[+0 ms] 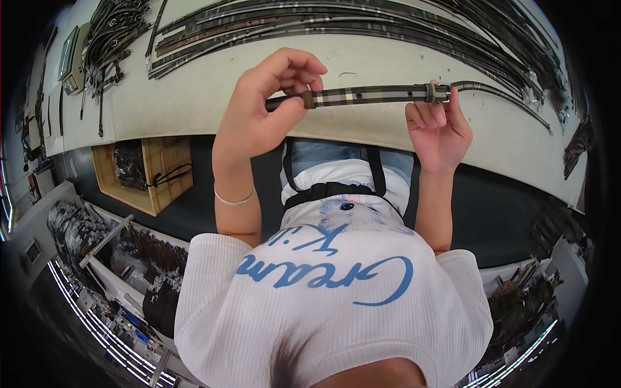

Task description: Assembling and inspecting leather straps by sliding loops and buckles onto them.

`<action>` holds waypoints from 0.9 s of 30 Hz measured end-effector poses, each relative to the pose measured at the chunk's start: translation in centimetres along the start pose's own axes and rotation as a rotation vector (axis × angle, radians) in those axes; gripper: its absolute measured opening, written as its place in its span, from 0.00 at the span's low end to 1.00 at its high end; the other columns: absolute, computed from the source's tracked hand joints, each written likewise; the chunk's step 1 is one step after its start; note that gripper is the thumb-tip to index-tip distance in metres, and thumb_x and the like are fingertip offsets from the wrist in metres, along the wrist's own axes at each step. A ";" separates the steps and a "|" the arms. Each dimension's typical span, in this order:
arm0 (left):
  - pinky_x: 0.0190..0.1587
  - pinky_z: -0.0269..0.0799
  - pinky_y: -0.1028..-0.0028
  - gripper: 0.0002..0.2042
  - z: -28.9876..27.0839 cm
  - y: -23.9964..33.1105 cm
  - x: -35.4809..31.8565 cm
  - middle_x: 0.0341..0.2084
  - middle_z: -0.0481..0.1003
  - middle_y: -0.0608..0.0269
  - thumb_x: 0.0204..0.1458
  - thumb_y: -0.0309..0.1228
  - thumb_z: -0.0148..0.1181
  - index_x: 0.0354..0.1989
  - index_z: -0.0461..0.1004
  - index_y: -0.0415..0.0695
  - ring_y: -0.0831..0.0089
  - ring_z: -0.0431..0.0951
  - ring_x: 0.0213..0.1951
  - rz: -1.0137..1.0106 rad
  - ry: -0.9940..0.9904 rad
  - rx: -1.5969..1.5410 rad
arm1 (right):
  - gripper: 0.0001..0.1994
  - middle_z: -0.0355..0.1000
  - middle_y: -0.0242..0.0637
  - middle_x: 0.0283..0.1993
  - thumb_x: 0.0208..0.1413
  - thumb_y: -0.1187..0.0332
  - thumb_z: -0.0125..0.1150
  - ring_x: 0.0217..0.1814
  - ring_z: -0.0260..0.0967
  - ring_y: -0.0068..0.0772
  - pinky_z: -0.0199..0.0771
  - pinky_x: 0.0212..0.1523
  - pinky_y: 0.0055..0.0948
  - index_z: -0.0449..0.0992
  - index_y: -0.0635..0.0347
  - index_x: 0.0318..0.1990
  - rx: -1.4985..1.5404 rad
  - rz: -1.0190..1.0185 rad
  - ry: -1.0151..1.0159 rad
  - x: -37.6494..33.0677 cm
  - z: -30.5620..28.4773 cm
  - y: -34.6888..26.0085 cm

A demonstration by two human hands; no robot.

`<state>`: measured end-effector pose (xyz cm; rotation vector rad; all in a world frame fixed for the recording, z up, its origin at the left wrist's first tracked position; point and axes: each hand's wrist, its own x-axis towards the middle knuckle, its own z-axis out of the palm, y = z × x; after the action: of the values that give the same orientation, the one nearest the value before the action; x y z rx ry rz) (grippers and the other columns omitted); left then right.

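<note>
A narrow dark plaid strap (388, 94) with punched holes is stretched level between my two hands, above the near edge of the table. My left hand (259, 107) grips its left part between thumb and curled fingers, beside a brownish keeper loop (308, 99). At the other end, my right hand (446, 136) holds the strap from below, fingertips at the silver metal buckle (445, 93). A second keeper loop (430, 93) sits just left of that buckle. What lies inside my left palm is hidden.
Long plaid straps (259, 29) lie in rows across the far side of the pale table (194, 110). At the far left are a bundle of straps (113, 32) and a boxy device (72, 61). A wooden crate (165, 171) holding dark items stands below the table's left side.
</note>
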<state>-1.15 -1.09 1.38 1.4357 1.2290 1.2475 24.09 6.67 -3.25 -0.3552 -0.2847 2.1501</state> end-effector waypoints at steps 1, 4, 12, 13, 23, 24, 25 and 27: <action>0.34 0.68 0.82 0.14 -0.1 0.3 0.0 0.32 0.73 0.61 0.45 0.19 0.54 0.42 0.70 0.35 0.81 0.69 0.30 -0.080 0.016 -0.125 | 0.21 0.61 0.29 0.18 0.67 0.61 0.35 0.21 0.44 0.21 0.48 0.29 0.24 0.70 0.74 0.46 0.019 -0.004 -0.011 0.0 -0.4 0.0; 0.35 0.68 0.81 0.14 -0.2 0.3 0.0 0.33 0.73 0.61 0.45 0.17 0.51 0.43 0.70 0.35 0.82 0.68 0.30 -0.141 0.028 -0.261 | 0.21 0.62 0.29 0.18 0.67 0.62 0.36 0.21 0.44 0.21 0.48 0.29 0.24 0.69 0.75 0.49 0.039 -0.007 -0.014 0.1 -0.7 0.0; 0.38 0.68 0.81 0.14 0.3 0.2 0.1 0.31 0.71 0.63 0.42 0.16 0.54 0.41 0.71 0.35 0.81 0.69 0.32 -0.064 0.043 -0.072 | 0.21 0.62 0.30 0.18 0.67 0.63 0.37 0.21 0.45 0.21 0.48 0.30 0.23 0.68 0.77 0.49 0.020 -0.005 -0.008 0.3 -0.6 -0.2; 0.39 0.68 0.82 0.14 0.4 0.4 0.0 0.31 0.71 0.64 0.41 0.16 0.54 0.39 0.71 0.36 0.81 0.69 0.33 -0.086 0.049 -0.087 | 0.21 0.62 0.30 0.19 0.67 0.63 0.37 0.22 0.45 0.21 0.48 0.30 0.23 0.68 0.78 0.49 0.011 -0.021 -0.009 0.2 -0.6 -0.2; 0.27 0.65 0.84 0.08 0.5 1.1 0.2 0.26 0.68 0.68 0.41 0.17 0.53 0.32 0.67 0.37 0.85 0.67 0.25 -0.291 0.179 -0.245 | 0.20 0.63 0.30 0.20 0.67 0.64 0.37 0.22 0.47 0.22 0.50 0.31 0.23 0.69 0.77 0.48 0.010 -0.077 -0.016 0.3 -0.1 -0.6; 0.27 0.65 0.84 0.08 0.0 0.9 0.0 0.26 0.68 0.68 0.41 0.17 0.53 0.32 0.67 0.37 0.85 0.67 0.25 -0.292 0.180 -0.245 | 0.20 0.63 0.30 0.20 0.67 0.64 0.37 0.22 0.47 0.22 0.50 0.31 0.23 0.69 0.77 0.48 0.010 -0.076 -0.015 0.2 -0.4 -1.2; 0.26 0.64 0.84 0.08 -0.8 0.7 -0.4 0.26 0.68 0.68 0.42 0.18 0.53 0.33 0.69 0.37 0.86 0.66 0.24 -0.275 0.176 -0.235 | 0.20 0.63 0.29 0.20 0.66 0.64 0.38 0.22 0.48 0.22 0.50 0.31 0.23 0.69 0.77 0.48 0.005 -0.121 -0.014 0.2 -0.7 -1.9; 0.24 0.62 0.84 0.09 -1.3 0.6 -0.6 0.25 0.68 0.69 0.42 0.18 0.54 0.34 0.71 0.37 0.86 0.65 0.23 -0.258 0.172 -0.223 | 0.19 0.63 0.29 0.20 0.66 0.65 0.38 0.22 0.48 0.22 0.50 0.32 0.23 0.69 0.76 0.47 0.000 -0.166 -0.014 0.1 -1.0 -2.6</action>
<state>-2.34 -1.78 2.05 0.9919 1.2975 1.3018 26.36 8.29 -3.33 -0.3065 -0.3115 1.9904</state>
